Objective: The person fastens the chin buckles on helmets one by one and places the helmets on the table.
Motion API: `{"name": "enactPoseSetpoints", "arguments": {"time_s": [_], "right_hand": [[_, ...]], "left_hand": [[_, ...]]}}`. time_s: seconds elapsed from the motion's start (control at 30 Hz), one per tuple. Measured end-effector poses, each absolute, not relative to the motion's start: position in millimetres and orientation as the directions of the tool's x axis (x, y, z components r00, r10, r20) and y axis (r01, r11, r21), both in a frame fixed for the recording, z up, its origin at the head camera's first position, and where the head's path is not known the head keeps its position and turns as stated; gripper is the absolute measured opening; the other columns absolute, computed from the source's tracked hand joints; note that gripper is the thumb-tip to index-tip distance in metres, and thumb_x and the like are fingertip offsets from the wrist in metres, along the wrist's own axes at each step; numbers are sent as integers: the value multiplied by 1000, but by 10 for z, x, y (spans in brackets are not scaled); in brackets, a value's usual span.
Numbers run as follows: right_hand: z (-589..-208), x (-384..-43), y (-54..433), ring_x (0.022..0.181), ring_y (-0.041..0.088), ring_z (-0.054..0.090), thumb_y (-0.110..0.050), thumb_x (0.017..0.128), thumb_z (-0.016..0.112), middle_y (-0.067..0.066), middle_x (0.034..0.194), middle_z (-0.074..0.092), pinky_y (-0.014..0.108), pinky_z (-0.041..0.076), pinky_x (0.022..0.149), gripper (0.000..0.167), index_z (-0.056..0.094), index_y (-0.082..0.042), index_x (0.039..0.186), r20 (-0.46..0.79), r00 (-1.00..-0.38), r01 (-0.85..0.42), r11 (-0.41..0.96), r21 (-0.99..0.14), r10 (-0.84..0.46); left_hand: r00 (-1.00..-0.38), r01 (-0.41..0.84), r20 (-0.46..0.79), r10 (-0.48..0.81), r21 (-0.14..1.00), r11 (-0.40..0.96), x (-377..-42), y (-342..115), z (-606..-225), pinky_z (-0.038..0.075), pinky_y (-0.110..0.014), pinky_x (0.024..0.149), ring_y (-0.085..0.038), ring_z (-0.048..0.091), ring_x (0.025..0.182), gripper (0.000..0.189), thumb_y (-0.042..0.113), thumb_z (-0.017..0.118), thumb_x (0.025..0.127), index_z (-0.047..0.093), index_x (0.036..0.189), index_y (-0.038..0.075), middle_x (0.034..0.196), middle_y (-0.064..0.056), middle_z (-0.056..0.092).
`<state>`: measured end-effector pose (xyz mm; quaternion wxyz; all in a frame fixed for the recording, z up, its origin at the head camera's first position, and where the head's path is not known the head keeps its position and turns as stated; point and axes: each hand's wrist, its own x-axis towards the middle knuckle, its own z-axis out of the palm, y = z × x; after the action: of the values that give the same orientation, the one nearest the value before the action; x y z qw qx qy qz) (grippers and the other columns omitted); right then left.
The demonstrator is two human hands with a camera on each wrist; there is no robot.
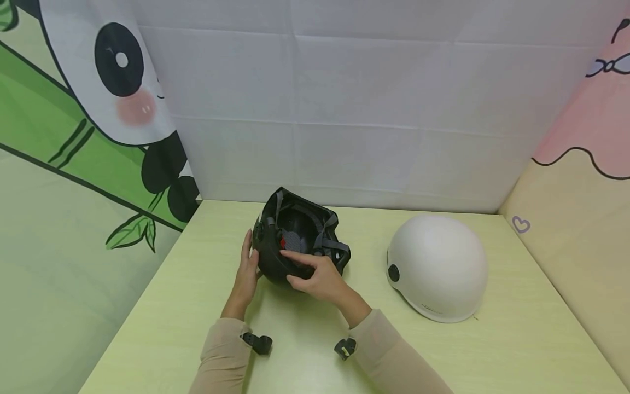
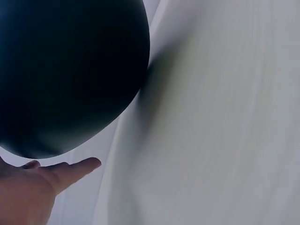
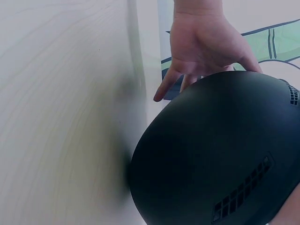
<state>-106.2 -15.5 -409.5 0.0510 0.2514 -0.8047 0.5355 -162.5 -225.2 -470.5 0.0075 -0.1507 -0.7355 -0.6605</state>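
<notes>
A black helmet (image 1: 272, 258) lies tipped on the table with its opening up, showing a padded inside, grey straps (image 1: 322, 241) and a small red part (image 1: 283, 243). My left hand (image 1: 245, 282) rests along its left side with fingers fairly straight; the right wrist view shows that palm facing the shell. My right hand (image 1: 321, 278) pinches the near rim, forefinger reaching over the opening and thumb on the outside. The dark shell (image 2: 70, 75) fills much of the left wrist view. A vent grille (image 3: 241, 192) shows on it in the right wrist view.
A white helmet (image 1: 438, 268) with a round black spot on its side sits dome up to the right. The pale wooden table (image 1: 162, 334) ends at a white cloth wall (image 1: 354, 109) behind. Printed cartoon sheets stand at both sides.
</notes>
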Motion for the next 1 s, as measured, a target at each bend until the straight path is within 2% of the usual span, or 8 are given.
{"name": "enactPoseSetpoints", "arguments": {"time_s": [0.23,0.4,0.47,0.7,0.77,0.83,1.0], "right_hand": [[-4027,-1078,-159,119,16,55,-14,88,72,-4,138,55,31,47,93,60,52,-21,143,308,-860,-448,312,-838,-406],[-3930,-1115,-201,105,20,61,-19,89,73,-1,140,52,29,49,86,66,44,-22,148,299,-860,-445,322,-836,-413],[-3895,-1136,-223,101,20,61,-21,89,74,1,143,47,29,50,84,70,41,-22,150,296,-864,-441,329,-835,-407],[-3793,-1248,-303,103,21,60,-26,90,73,5,157,23,28,49,87,84,22,-25,157,284,-866,-445,376,-813,-411],[-3765,-1276,-322,109,23,57,-26,90,72,7,159,18,30,48,90,86,19,-24,157,281,-862,-453,390,-801,-422],[-3737,-1298,-337,121,25,51,-27,91,71,7,160,15,35,47,93,85,18,-24,158,279,-858,-463,413,-784,-431],[-3697,-1332,-368,142,27,25,-25,93,67,7,161,12,49,38,102,82,17,-23,158,268,-852,-475,448,-757,-451]], "left_hand": [[-961,219,210,178,975,31,-1594,-2192,-4711,24,-71,100,-38,10,144,58,43,20,106,-2,158,29,162,-4,-3],[-966,212,205,156,977,28,-1593,-2160,-4722,22,-69,103,-36,12,144,60,46,20,105,0,158,27,162,-3,0],[-966,211,203,159,977,33,-1593,-2153,-4721,23,-67,103,-35,13,144,60,48,20,105,0,158,27,162,-3,1],[-959,229,221,175,973,25,-1584,-2138,-4710,25,-65,104,-34,16,143,57,49,19,105,0,157,35,162,-1,1],[-958,234,225,177,972,28,-1584,-2134,-4707,25,-65,104,-34,16,143,56,49,19,105,0,156,37,162,0,0],[-957,236,228,179,971,23,-1584,-2130,-4705,24,-65,105,-35,16,143,56,48,19,105,0,156,36,161,1,-1],[-950,246,245,192,969,-19,-1583,-2114,-4695,19,-60,109,-31,9,145,56,41,19,106,-3,157,31,161,0,-6]]}}
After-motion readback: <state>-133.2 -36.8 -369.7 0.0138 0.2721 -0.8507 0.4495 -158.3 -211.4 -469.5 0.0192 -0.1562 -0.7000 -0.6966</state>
